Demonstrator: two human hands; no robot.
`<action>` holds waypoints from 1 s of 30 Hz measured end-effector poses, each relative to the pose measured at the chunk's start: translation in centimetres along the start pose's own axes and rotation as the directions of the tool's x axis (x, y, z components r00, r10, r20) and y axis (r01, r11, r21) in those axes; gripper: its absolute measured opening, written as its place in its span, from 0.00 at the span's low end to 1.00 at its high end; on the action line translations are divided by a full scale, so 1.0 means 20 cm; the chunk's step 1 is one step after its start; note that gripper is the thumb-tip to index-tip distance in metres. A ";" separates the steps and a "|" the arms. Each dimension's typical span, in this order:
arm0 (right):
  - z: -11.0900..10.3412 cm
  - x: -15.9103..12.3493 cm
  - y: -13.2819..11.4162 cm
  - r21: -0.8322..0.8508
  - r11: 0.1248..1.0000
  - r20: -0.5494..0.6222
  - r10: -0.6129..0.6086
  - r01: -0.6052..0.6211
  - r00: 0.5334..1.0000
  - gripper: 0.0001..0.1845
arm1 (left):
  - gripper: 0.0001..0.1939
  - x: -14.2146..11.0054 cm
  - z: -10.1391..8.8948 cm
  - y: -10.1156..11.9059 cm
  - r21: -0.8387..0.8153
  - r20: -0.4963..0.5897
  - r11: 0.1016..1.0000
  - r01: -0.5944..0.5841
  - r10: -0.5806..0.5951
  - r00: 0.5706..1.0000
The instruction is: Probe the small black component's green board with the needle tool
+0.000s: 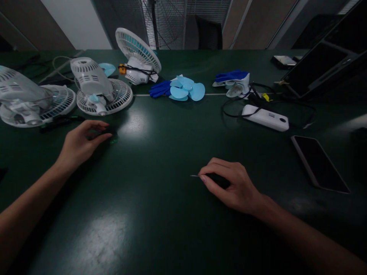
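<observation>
My right hand [229, 183] is closed around a screwdriver [218, 179] above the middle right of the table. Its dark handle lies within the fingers, and the thin metal shaft points left. Over on the left, my left hand [83, 141] is curled, thumb and fingertips at a small dark object [114, 133] with a bit of green near it. Shadow hides what this object is. Just beyond that hand, two white fans lie face down: one nearer fan [94, 86] and another fan [31, 99] at the left edge.
A third fan [139, 57] stands tilted at the back. Light blue fan blades [187, 88] lie by blue gloves [160, 88]; another glove pair [233, 81] is farther right. On the right are a white power strip [265, 117], cables, a phone [319, 163] and a dark monitor [323, 57].
</observation>
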State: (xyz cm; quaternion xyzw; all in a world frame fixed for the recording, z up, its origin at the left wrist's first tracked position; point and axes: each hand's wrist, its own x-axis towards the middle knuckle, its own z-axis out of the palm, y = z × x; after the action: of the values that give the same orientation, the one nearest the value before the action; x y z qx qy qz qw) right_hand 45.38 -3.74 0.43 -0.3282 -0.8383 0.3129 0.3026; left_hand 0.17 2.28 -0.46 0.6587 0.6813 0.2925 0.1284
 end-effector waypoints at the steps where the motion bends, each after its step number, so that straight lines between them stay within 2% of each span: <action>1: 0.00 0.00 0.00 0.000 1.000 0.006 -0.004 0.004 1.000 0.06 | 0.25 -0.02 -0.01 0.00 0.003 -0.008 1.000 -0.002 0.002 1.000; 7: 0.01 0.00 0.00 -0.018 1.000 0.003 -0.008 0.008 1.000 0.07 | 0.18 -0.15 -0.05 0.05 0.194 -0.050 0.958 -0.211 0.224 0.973; 10: 0.01 0.00 0.01 -0.017 1.000 0.000 -0.016 0.016 1.000 0.07 | 0.17 -0.18 -0.05 0.05 0.328 -0.001 0.900 -0.288 0.305 0.952; 13: 0.00 0.00 0.01 -0.016 1.000 0.010 -0.007 0.007 1.000 0.06 | 0.16 -0.19 -0.04 0.03 0.411 0.068 0.841 -0.352 0.357 0.932; 18: 0.00 0.00 0.01 -0.012 1.000 0.025 0.002 -0.002 1.000 0.06 | 0.14 -0.18 -0.03 0.05 0.441 0.098 0.803 -0.400 0.400 0.911; 19: 0.00 0.00 0.01 -0.012 1.000 0.021 0.000 0.000 1.000 0.06 | 0.14 -0.18 -0.03 0.06 0.436 0.074 0.818 -0.374 0.382 0.921; 21: 0.00 0.00 0.01 -0.014 1.000 0.016 -0.001 0.001 1.000 0.06 | 0.14 -0.18 -0.03 0.08 0.413 -0.076 0.880 -0.235 0.291 0.954; 23: 0.01 0.00 0.01 -0.015 1.000 0.014 -0.002 0.003 1.000 0.06 | 0.17 -0.18 -0.04 0.09 0.319 -0.247 0.945 -0.070 0.154 0.957; 24: 0.01 0.00 0.01 -0.014 1.000 0.015 -0.004 0.004 1.000 0.06 | 0.18 -0.18 -0.04 0.09 0.251 -0.299 0.968 -0.015 0.092 0.950; 27: 0.01 0.00 0.01 -0.015 1.000 0.025 -0.006 0.006 1.000 0.06 | 0.20 -0.18 -0.05 0.06 0.075 -0.302 0.996 0.042 -0.018 0.953; 30: 0.01 -0.01 0.01 -0.018 1.000 0.031 -0.005 0.006 1.000 0.06 | 0.21 -0.17 -0.05 0.04 0.078 -0.274 0.996 0.048 -0.025 0.961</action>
State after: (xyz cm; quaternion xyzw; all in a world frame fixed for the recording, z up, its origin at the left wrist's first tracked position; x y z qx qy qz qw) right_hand 45.48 -3.72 0.09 -0.3239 -0.8466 0.3092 0.2876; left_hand 0.53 -1.29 0.03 0.6041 0.7163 0.3492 0.0110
